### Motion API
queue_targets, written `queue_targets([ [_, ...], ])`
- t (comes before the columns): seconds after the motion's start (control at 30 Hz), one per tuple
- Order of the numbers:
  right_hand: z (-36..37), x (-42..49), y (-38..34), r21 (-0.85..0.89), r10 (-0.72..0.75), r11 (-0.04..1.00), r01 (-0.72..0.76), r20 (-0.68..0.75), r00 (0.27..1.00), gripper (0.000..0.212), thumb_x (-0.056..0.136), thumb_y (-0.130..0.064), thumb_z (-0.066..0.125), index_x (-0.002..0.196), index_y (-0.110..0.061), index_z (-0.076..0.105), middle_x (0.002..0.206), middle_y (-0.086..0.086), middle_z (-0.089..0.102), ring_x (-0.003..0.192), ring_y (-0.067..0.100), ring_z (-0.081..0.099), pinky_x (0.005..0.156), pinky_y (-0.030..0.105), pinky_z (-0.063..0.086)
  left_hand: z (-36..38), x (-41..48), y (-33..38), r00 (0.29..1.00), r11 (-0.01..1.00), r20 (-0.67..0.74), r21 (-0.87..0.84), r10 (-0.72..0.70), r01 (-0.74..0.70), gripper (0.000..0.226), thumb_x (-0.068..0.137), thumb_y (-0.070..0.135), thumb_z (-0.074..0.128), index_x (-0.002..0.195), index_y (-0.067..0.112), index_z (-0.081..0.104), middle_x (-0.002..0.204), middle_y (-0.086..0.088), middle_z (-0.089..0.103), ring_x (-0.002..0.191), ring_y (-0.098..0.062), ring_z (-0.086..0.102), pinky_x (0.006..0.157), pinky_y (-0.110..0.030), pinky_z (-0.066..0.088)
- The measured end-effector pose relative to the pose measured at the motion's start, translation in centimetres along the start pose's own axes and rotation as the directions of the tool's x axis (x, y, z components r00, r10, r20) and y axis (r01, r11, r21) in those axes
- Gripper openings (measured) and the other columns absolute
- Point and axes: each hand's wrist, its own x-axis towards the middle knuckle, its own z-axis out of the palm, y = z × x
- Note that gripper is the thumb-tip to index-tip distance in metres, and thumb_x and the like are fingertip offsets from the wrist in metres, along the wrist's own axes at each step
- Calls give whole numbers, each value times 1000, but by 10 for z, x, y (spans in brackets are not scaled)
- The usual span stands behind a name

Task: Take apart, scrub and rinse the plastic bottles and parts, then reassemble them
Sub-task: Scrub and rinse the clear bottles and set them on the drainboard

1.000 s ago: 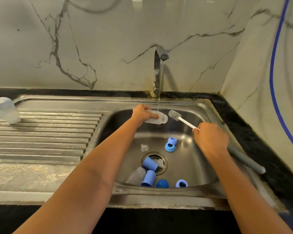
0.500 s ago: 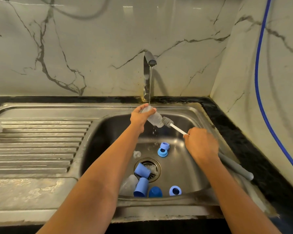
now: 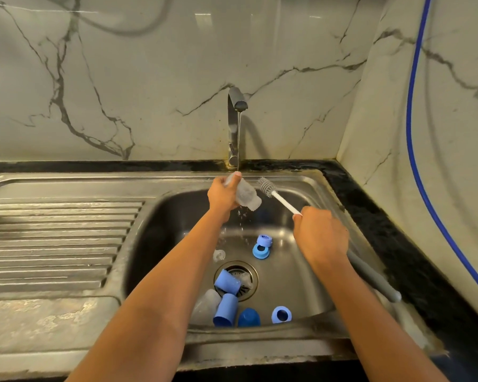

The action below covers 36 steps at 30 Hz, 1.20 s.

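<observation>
Holding tilted, mouth-down, over stainless steel sink [image 3: 160, 244]: small clear plastic bottle [image 3: 246, 195], gripped by left hand [image 3: 222, 197]; right hand [image 3: 319, 234] clenched round white-handled grey brush [image 3: 281, 200]. Likely light, wet-slick, thin-walled; best held round the body.

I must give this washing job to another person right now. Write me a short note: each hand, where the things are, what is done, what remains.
Left hand: grips a clear plastic bottle under the running steel tap, mouth tilted down, water dripping out.
Right hand: grips the white-handled grey bristle brush, whose head is outside the bottle, beside its mouth.
In the steel sink basin: a second clear bottle, blue plastic caps and rings, a small clear part.
Done: parts lie separated.
Left: probably scrub and rinse the rest, then reassemble.
</observation>
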Motion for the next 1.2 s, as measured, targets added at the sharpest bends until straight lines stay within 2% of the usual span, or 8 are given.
queue_targets([
  [0.1,-2,-3,-4,39,-23,999,22,16,1000,30,103,-29,38,115,-13,60,105,9,64,96,29,63,66,28,36,-1,-6,4,966,939,120,-235,-230,252,57,95,58,42,124,10,48,113,-15,61,90,-25,61,64,-35,53],
  [0.2,-4,-5,-5,58,-36,998,35,28,999,31,103,-30,38,115,-12,59,104,9,64,93,28,63,65,28,35,-1,-11,6,938,890,191,-309,-288,336,60,90,53,57,128,8,44,114,-15,60,96,-27,63,77,-40,55],
  [0.33,-6,-5,-4,85,-17,996,15,19,1000,32,103,-29,37,112,-9,60,103,10,65,91,28,63,65,28,35,-1,-14,0,989,989,-10,-19,-146,146,78,75,33,81,134,7,35,124,-10,51,113,-27,53,97,-41,47],
  [0.47,-2,-6,-5,149,-3,989,3,3,1000,25,100,-24,38,94,-10,58,89,11,64,70,25,51,61,28,34,-6,-25,0,992,983,-83,162,99,-85,56,66,17,88,109,16,52,111,-2,60,100,-19,57,87,-32,50],
  [0.57,0,-10,-8,184,-25,983,22,10,1000,22,99,-24,40,91,-12,57,79,5,57,68,23,54,59,31,42,-7,-36,3,980,958,-62,230,189,-170,56,67,10,86,115,16,59,106,2,62,93,-14,58,77,-23,46],
  [0.9,-10,-19,-27,171,-129,980,104,139,982,21,99,-20,41,93,-14,60,81,6,59,67,23,56,58,32,44,-33,-76,6,971,878,-42,436,237,-195,68,78,8,78,138,20,50,126,-5,63,103,-15,59,82,-21,42],
  [1.03,-12,-39,-22,197,-231,961,193,190,954,18,98,-20,43,86,-14,55,82,8,61,72,28,63,65,40,54,-49,-81,11,959,838,-92,512,269,-186,73,75,11,80,140,20,49,127,-9,63,112,-25,61,91,-35,50],
  [1.2,-7,-33,-26,196,-209,964,182,127,970,23,99,-22,40,89,-13,59,80,7,59,71,26,63,64,39,54,-39,-104,9,968,815,-17,543,251,-202,61,76,12,78,133,16,55,116,-8,67,108,-24,62,87,-29,47],
])
